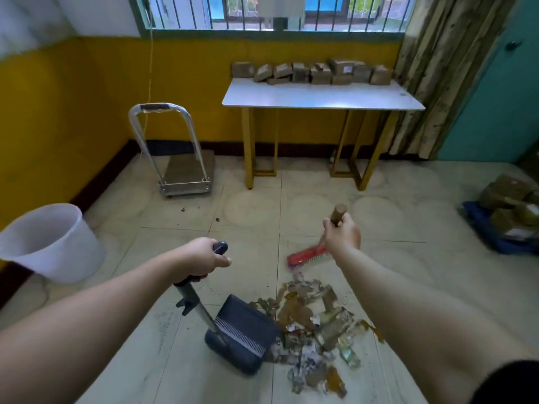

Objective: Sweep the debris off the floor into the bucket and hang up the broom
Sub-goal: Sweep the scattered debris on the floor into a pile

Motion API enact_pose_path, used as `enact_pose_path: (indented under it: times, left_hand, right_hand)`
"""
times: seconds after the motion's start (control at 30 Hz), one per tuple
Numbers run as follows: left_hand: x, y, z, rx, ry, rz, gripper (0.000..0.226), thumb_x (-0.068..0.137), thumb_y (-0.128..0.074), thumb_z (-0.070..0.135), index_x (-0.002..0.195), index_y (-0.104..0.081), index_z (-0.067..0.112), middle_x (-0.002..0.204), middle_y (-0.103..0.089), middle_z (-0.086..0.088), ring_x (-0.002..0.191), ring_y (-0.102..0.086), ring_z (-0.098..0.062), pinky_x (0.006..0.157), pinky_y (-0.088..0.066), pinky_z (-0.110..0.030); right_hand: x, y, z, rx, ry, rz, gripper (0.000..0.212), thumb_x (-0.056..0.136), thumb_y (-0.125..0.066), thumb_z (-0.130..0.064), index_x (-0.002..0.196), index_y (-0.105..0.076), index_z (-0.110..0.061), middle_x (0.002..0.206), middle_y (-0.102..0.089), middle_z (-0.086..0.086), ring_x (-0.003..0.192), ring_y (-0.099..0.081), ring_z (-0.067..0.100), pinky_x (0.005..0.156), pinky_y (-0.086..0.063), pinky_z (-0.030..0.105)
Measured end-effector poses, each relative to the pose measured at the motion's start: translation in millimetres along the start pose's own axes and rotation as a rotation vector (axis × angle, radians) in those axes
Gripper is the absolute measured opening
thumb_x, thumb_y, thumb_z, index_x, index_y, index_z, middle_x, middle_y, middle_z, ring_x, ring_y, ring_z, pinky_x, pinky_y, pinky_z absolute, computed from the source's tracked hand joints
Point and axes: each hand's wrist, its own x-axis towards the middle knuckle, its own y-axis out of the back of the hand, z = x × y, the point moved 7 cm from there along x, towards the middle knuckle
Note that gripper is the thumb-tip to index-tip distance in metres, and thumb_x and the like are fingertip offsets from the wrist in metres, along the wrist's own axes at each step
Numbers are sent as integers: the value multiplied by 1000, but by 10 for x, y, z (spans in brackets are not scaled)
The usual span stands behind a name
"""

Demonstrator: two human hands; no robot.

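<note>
Labels on the boxes (312, 72) on the table (320, 96): too blurred to read. Hands apart, one tool each. L hand (201, 258) is wrapped tight round the top grip of the dustpan (245, 333), and the pan's on the floor, edge right against the debris (312, 322) pile. R hand (342, 233) is fisted round the wooden stick of the broom (306, 256), its red head just beyond the pile. White bucket (49, 243) stands well off left, by the wall.

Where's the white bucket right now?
In the head view the white bucket stands on the floor at the far left, beside the yellow wall, left of the left hand.
</note>
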Motion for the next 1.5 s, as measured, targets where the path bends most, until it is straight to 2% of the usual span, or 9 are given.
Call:
enact_pose_path:
  times: [0.13,0.23,0.33,0.4,0.5,0.6,0.83,1.1,1.5]
  left_hand:
    - [197,-83,83,-16,36,-5,18,91,-62,31,92,-49,18,73,-52,-4,55,-45,-13,47,-39,-24]
    - [256,-76,124,-18,47,-1,20,91,-61,30,97,-47,17,72,-52,-5,55,-45,-13,47,-39,-24]
    - [271,-46,172,-26,41,-9,20,91,-61,29,100,-51,13,72,-51,-6,55,-44,-15,49,-39,-26]
    - [258,-34,190,-15,35,-17,20,91,-61,29,100,-53,13,73,-51,-6,55,-44,-16,50,-40,-27]
    - [205,-44,162,4,20,-29,23,91,-62,28,97,-54,8,71,-50,-6,55,-44,-16,50,-40,-27]
    - [94,-88,52,18,7,-57,23,91,-62,28,98,-54,8,72,-51,-6,56,-44,-16,51,-40,-27]
    - [-232,-169,-188,56,-66,-106,19,91,-62,27,90,-53,11,68,-48,-4,52,-41,-15,46,-36,-25]
    - [-291,-226,98,120,-152,-114,21,91,-62,28,83,-51,12,67,-47,-4,51,-41,-14,44,-36,-24]
    - [484,-453,841,121,-58,-139,20,92,-61,30,89,-52,13,70,-51,-5,52,-44,-14,46,-40,-25]
  right_hand:
    - [249,-218,688,44,-281,-212,9,86,-61,-16,81,-54,-20,96,-65,13,92,-64,32,87,-54,45]
    - [198,-272,835,344,-454,-388,21,92,-46,6,87,-59,-10,96,-64,19,81,-65,28,67,-58,32]
    - [57,-337,860,761,-698,-445,18,98,-42,-8,106,-57,-1,106,-63,24,88,-67,32,79,-57,36]
    - [-50,-340,813,842,-799,-479,26,96,-53,-23,106,-52,1,107,-58,24,90,-66,35,73,-59,39]
    - [-295,-280,801,587,-860,-629,26,92,-54,-10,114,-49,3,96,-62,24,71,-67,26,57,-60,30]
    - [-645,-199,996,205,-843,-696,17,95,-38,-4,88,-53,1,55,-56,9,45,-50,13,41,-45,21]
    - [-1562,-105,1180,-203,-810,-693,34,97,-36,-31,73,-48,-10,55,-35,-1,44,-29,7,42,-27,17]
    - [-1507,335,1123,-3,-760,-522,26,95,-44,-6,70,-50,-7,42,-42,-2,26,-33,4,27,-26,14]
    - [237,541,1565,-230,-572,-367,22,97,-40,-8,78,-42,-16,64,-46,7,48,-38,15,43,-32,23]
